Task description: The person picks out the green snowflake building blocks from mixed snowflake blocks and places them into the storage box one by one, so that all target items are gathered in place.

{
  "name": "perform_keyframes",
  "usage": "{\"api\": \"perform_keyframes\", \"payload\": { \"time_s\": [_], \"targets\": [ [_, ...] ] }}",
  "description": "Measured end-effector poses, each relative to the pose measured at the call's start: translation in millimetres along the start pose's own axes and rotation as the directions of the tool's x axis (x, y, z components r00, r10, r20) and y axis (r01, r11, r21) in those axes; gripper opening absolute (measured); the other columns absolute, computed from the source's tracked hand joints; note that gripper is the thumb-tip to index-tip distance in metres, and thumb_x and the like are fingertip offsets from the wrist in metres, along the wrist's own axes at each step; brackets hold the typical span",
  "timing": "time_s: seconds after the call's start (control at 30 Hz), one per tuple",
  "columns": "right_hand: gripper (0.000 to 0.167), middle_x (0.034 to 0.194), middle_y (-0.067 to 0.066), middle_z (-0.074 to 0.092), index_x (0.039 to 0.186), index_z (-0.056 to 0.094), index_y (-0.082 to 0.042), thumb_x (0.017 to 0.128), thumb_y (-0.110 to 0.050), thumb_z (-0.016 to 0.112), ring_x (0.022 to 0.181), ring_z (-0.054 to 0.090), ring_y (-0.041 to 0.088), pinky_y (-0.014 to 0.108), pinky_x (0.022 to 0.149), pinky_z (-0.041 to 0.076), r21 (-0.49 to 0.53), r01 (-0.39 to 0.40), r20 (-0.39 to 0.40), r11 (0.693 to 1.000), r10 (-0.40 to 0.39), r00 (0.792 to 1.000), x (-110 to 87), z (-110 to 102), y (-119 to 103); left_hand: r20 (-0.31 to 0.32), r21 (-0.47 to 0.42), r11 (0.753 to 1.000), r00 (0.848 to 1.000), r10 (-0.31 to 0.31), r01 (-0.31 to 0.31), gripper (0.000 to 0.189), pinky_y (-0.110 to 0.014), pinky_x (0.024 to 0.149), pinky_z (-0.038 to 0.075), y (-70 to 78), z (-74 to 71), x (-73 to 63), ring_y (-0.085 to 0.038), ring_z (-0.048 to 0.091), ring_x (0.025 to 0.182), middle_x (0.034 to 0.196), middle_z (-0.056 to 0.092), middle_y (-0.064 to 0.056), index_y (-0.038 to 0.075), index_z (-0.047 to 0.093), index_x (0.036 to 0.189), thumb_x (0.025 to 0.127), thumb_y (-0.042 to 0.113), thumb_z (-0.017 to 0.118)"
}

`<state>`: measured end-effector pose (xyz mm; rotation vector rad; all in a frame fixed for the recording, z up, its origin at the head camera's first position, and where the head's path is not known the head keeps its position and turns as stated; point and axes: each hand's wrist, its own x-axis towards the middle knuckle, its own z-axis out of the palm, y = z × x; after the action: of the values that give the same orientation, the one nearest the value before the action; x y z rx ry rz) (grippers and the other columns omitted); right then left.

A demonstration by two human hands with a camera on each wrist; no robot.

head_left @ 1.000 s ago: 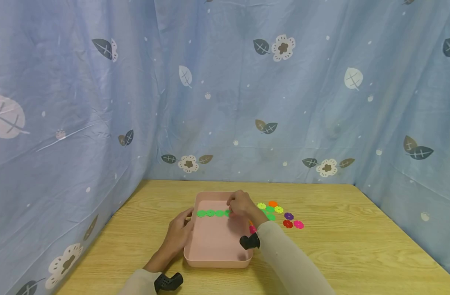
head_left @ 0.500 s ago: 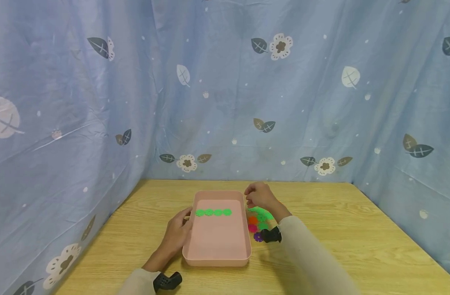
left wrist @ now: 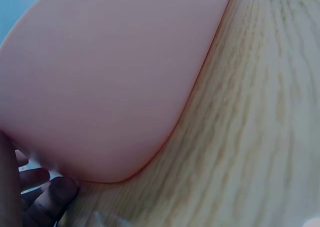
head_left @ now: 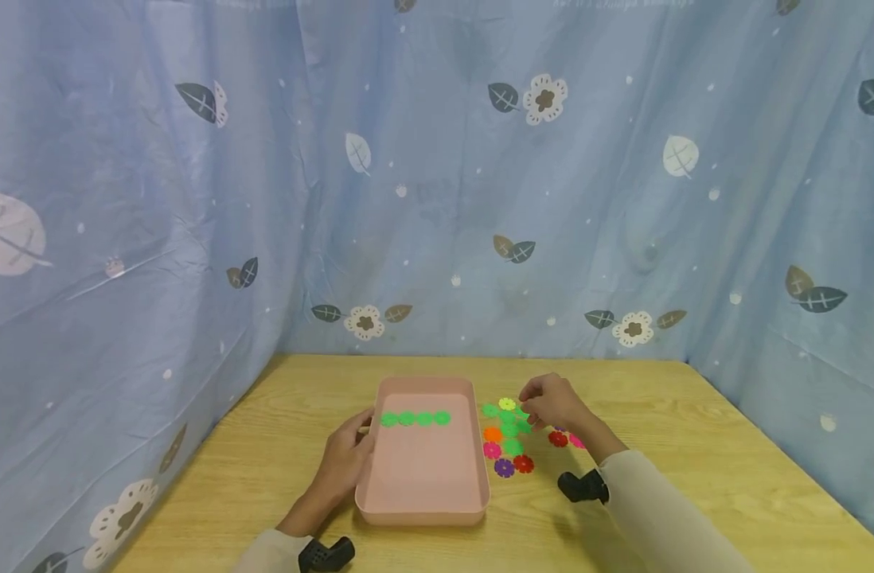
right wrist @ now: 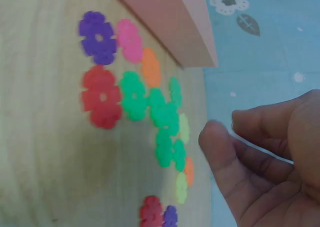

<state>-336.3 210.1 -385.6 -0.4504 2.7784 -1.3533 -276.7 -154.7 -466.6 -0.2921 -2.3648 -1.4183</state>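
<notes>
A pink tray (head_left: 423,493) stands on the table, with a row of several green flower-shaped discs (head_left: 407,419) across its far part. My left hand (head_left: 345,455) rests against the tray's left side, thumb and fingers apart at the wall; in the left wrist view its fingertips (left wrist: 62,188) lie by the wall's bottom edge. To the right of the tray my right hand (head_left: 554,402) hovers over loose flower-shaped discs, partly covering green ones (head_left: 509,430). Its thumb and forefinger are bent with a gap between them in the right wrist view, and nothing shows there.
Loose discs lie close to the tray's right wall: orange (head_left: 493,434), pink (head_left: 492,450), purple (head_left: 505,468), red (head_left: 524,464) and yellow (head_left: 506,404). Another red disc (head_left: 558,438) lies farther right. A blue patterned curtain (head_left: 437,199) hangs behind the wooden table (head_left: 695,477).
My right hand has moved from above the tray's row of green discs rightward, out over the loose discs. The left hand has stayed at the tray's left side.
</notes>
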Motion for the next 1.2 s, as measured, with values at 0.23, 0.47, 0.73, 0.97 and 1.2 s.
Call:
{"api": "perform_keyframes", "payload": {
  "time_s": [0.23, 0.47, 0.73, 0.97, 1.2],
  "targets": [
    [0.008, 0.076, 0.005, 0.065, 0.083, 0.071, -0.003, 0.089, -0.008, 0.072, 0.063, 0.059, 0.02, 0.034, 0.059, 0.051, -0.301, 0.05, 0.011, 0.952, -0.049, 0.999, -12.8, 16, 14, 0.009, -0.017, 1.0, 1.0, -0.011, 0.011, 0.048, -0.028, 0.072, 0.054, 0.3, 1.2, -2.1, -0.026, 0.069, 0.096, 0.13, 0.062, -0.022, -0.007, 0.05, 0.144, 0.098, 0.004, 0.047],
    [0.026, 0.062, -0.004, 0.057, 0.064, 0.066, -0.015, 0.08, -0.023, 0.085, 0.059, 0.05, 0.015, 0.031, 0.052, 0.039, -0.431, 0.006, 0.017, 0.902, 0.001, 1.0, -19.7, 34, 10, 0.015, -0.028, 1.0, 1.0, -0.009, 0.009, 0.048, -0.027, 0.07, 0.054, -1.5, 1.4, -2.1, -0.023, 0.069, 0.094, 0.131, 0.062, -0.022, -0.007, 0.05, 0.144, 0.098, 0.003, 0.047],
    [0.022, 0.068, -0.001, 0.059, 0.066, 0.067, -0.013, 0.077, -0.017, 0.086, 0.066, 0.053, 0.019, 0.032, 0.054, 0.044, -0.429, -0.04, -0.028, 0.902, 0.032, 0.999, -19.8, 41, 4, 0.006, -0.004, 1.0, 1.0, -0.007, 0.007, 0.048, -0.029, 0.071, 0.054, -3.7, -0.6, 0.5, -0.025, 0.069, 0.096, 0.13, 0.062, -0.021, -0.005, 0.05, 0.145, 0.098, 0.004, 0.047],
    [0.02, 0.068, 0.001, 0.06, 0.068, 0.067, -0.01, 0.078, -0.012, 0.084, 0.062, 0.053, 0.017, 0.029, 0.053, 0.045, -0.419, -0.042, -0.033, 0.907, 0.031, 0.999, -20.3, 45, 7, 0.009, -0.005, 1.0, 1.0, -0.012, 0.012, 0.048, -0.028, 0.069, 0.054, -2.6, -1.5, 0.4, -0.023, 0.068, 0.092, 0.13, 0.062, -0.023, -0.006, 0.05, 0.145, 0.098, 0.003, 0.047],
    [0.018, 0.067, 0.001, 0.056, 0.068, 0.063, -0.009, 0.074, -0.003, 0.078, 0.058, 0.05, 0.018, 0.03, 0.052, 0.04, -0.36, -0.038, -0.056, 0.932, 0.019, 0.998, -17.3, 42, 9, 0.009, 0.013, 1.0, 1.0, -0.021, 0.02, 0.049, -0.028, 0.069, 0.054, -2.0, -2.4, 2.0, -0.021, 0.067, 0.09, 0.13, 0.062, -0.023, -0.006, 0.05, 0.144, 0.097, 0.003, 0.047]
  ]
}}
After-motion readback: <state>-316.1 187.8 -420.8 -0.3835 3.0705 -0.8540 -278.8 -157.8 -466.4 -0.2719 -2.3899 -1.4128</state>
